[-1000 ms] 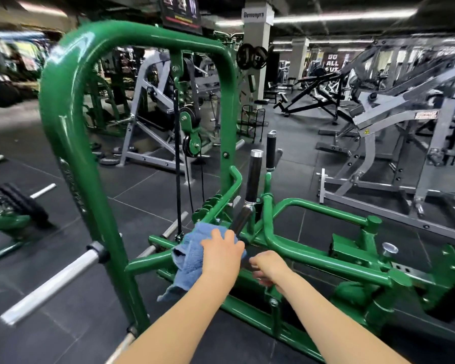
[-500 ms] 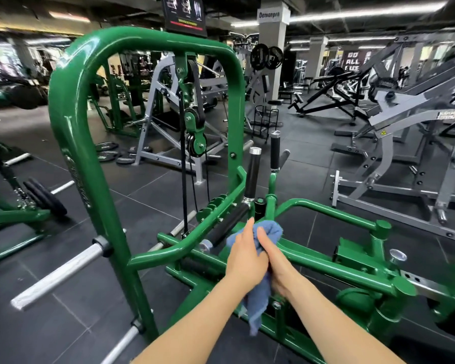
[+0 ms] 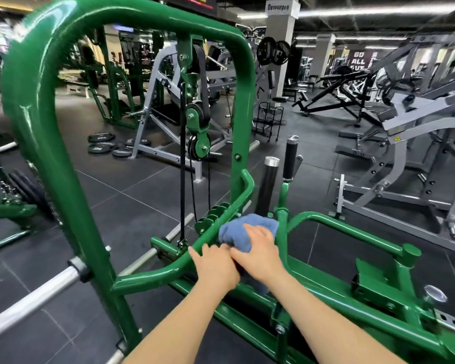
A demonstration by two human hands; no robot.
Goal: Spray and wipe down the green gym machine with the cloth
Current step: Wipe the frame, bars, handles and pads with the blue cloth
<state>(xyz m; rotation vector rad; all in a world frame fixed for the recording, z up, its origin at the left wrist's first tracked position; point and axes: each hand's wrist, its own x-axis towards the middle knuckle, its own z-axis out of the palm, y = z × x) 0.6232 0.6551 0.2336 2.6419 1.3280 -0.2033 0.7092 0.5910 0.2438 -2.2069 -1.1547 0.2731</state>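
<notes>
The green gym machine [image 3: 45,158] fills the view, its big arched tube on the left and low frame rails on the right. A blue cloth [image 3: 243,227] is bunched on the slanted green bar, beside the short green upright post [image 3: 283,232]. My right hand [image 3: 260,254] lies on top of the cloth and grips it against the bar. Touching it on the left, my left hand [image 3: 216,267] has its fingers curled over the same slanted bar. No spray bottle is in view.
Two black padded handles [image 3: 267,187] stand upright just behind the cloth. A chrome weight peg [image 3: 29,298] sticks out at lower left. The pulley and cables [image 3: 197,143] hang inside the arch. Grey machines [image 3: 394,158] stand to the right, weight plates [image 3: 101,143] on the floor behind.
The cloth went from under my left hand to under my right hand and moved right along the bar toward the upright post. My left hand now holds the bar beside it.
</notes>
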